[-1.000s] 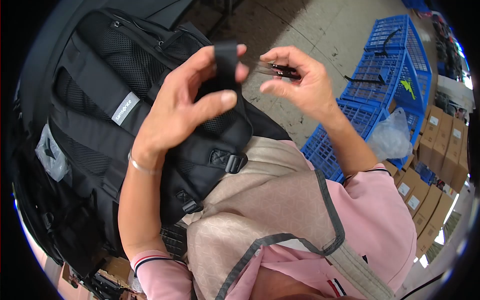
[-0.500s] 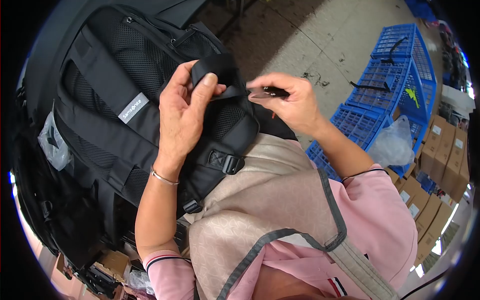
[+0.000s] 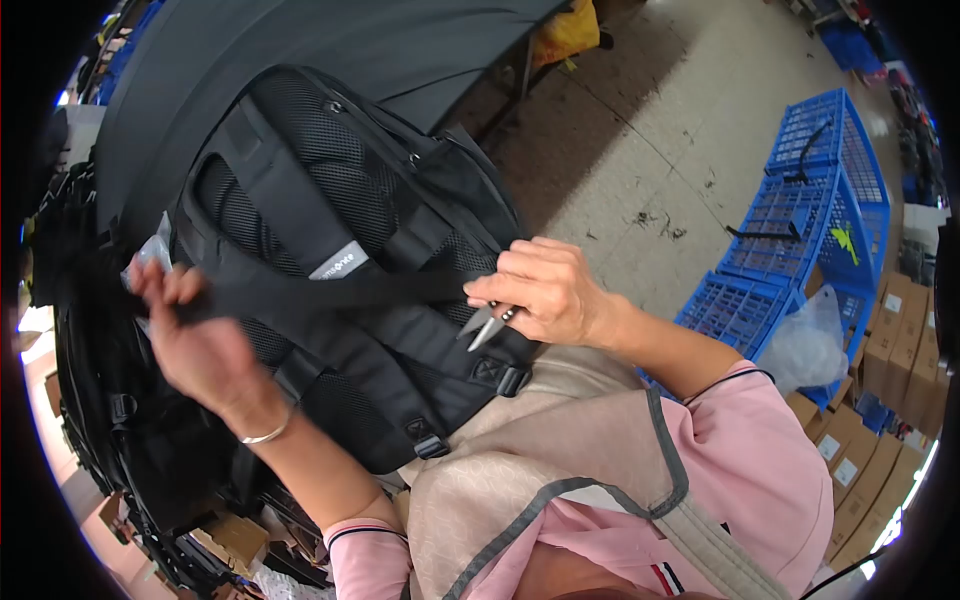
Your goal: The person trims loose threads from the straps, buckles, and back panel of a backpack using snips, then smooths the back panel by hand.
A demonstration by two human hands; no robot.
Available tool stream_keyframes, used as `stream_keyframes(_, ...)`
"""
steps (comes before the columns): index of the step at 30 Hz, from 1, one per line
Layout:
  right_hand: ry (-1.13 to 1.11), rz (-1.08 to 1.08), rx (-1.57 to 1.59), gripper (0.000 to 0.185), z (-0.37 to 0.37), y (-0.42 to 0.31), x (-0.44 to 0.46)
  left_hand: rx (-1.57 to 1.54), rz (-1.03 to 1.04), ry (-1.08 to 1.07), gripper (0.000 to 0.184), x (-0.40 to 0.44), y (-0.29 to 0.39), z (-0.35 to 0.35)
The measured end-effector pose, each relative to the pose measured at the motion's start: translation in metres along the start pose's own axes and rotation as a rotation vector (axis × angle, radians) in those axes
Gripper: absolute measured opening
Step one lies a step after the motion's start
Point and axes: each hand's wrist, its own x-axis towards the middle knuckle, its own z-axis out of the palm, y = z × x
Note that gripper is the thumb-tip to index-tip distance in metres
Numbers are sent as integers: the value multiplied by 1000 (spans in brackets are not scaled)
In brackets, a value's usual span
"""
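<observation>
A black backpack (image 3: 345,180) with mesh padding and a small grey label (image 3: 338,262) lies in front of me, back panel up. A wide black strap (image 3: 350,302) is stretched across it between my two hands. My left hand (image 3: 205,335), blurred by motion, is closed around the strap at the left side. In my right hand (image 3: 550,295) are small metal thread snips (image 3: 488,328), blades pointing down and left. The thumb and index finger of that hand also pinch the strap's right part. Two black buckles (image 3: 513,380) hang at the bag's lower edge near my apron.
The bag rests on a dark-covered table (image 3: 400,45). Blue plastic crates (image 3: 800,215) stand on the floor at right, with a clear plastic bag (image 3: 803,340) and cardboard boxes (image 3: 890,330) beside them. More black bags (image 3: 110,400) are piled at left.
My left hand has swung left and down, drawing the strap out across the backpack. My right hand has moved slightly lower, snips still in it. The whole view has shifted too.
</observation>
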Motion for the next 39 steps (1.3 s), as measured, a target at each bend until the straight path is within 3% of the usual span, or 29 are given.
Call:
stream_keyframes(2,-29,-32,-2,18,-2,2,3,-15,137,128,24,16,55,-65)
stream_keyframes(3,-37,-52,15,21,-3,3,3,-38,96,51,26,17,82,-119)
stream_keyframes(4,-45,-73,34,23,-3,6,3,-179,39,167,29,13,95,-138)
stream_keyframes(7,-139,-57,80,20,-7,9,11,-61,226,79,33,-19,84,-171)
stream_keyframes(8,-261,-46,132,20,-17,10,21,235,274,463,35,-31,61,-86)
stream_keyframes(10,-242,66,306,19,-19,14,41,248,87,362,35,-56,22,-12)
stream_keyframes(13,-160,269,584,17,-13,-2,80,542,-443,-237,35,-103,-24,49)
stream_keyframes(15,-318,484,771,20,-14,-16,105,614,-711,-468,37,-122,-39,69)
stream_keyframes(17,-366,710,963,15,-5,-27,117,616,-766,-572,39,-124,-49,66)
stream_keyframes(18,-347,660,891,15,0,-27,118,571,-788,-503,38,-126,-50,66)
stream_keyframes(19,-328,608,818,16,6,-24,118,544,-671,-460,31,-127,-51,64)
stream_keyframes(21,-262,534,708,16,13,-18,115,344,-602,-205,26,-133,-56,70)
stream_keyframes(22,-229,498,652,17,14,-17,114,290,-657,-206,24,-131,-55,58)
stream_keyframes(26,-53,368,398,43,11,-22,104,148,-717,-24,23,-135,-55,55)
stream_keyframes(29,81,335,393,34,7,-18,85,132,-698,73,24,-146,-59,60)
stream_keyframes(31,-1,299,237,29,-4,-26,75,161,-668,134,24,-151,-63,63)
stream_keyframes(35,-51,110,37,25,-4,-29,67,178,-641,165,23,-151,-64,67)
stream_keyframes(39,-66,89,10,23,5,-23,63,210,-630,85,23,-155,-67,60)
